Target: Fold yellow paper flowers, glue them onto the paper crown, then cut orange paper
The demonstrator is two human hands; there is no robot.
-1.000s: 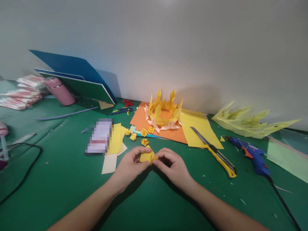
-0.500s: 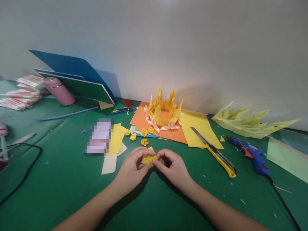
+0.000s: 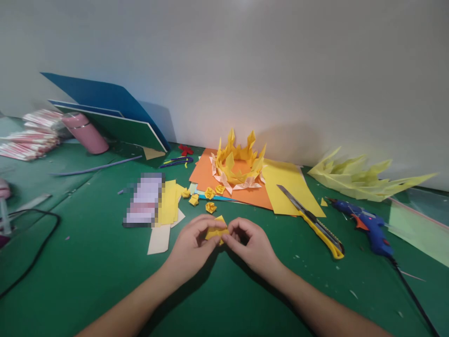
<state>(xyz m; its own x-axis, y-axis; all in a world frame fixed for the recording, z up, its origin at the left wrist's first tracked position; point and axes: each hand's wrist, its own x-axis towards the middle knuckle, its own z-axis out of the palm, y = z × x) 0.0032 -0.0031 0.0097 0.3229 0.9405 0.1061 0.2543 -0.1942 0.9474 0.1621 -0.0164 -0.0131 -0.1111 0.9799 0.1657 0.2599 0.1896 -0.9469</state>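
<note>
Both of my hands pinch a small folded yellow paper piece (image 3: pixel 216 231) just above the green mat (image 3: pixel 105 267). My left hand (image 3: pixel 192 247) grips its left side with thumb and fingers curled. My right hand (image 3: pixel 252 245) pinches the right edge, fingers bent inward. Several small yellow paper rosettes (image 3: pixel 210 207) lie just beyond the hands. Further back stands a yellow folded paper crown (image 3: pixel 238 164) on an orange sheet (image 3: pixel 206 175).
A yellow utility knife (image 3: pixel 312 222) lies on a yellow sheet (image 3: pixel 289 187) to the right, beside a blue glue gun (image 3: pixel 368 227) with its cord. Pale yellow folded paper (image 3: pixel 365 180) sits far right. Left are a blurred phone (image 3: pixel 144 200), cardboard sheets (image 3: pixel 115 117), a pink bottle (image 3: pixel 86 133) and a black cable (image 3: pixel 42 238).
The paper piece has been folded tighter and drawn slightly lower between my fingertips; my hands have closed in on it a little. Everything else on the mat is unmoved.
</note>
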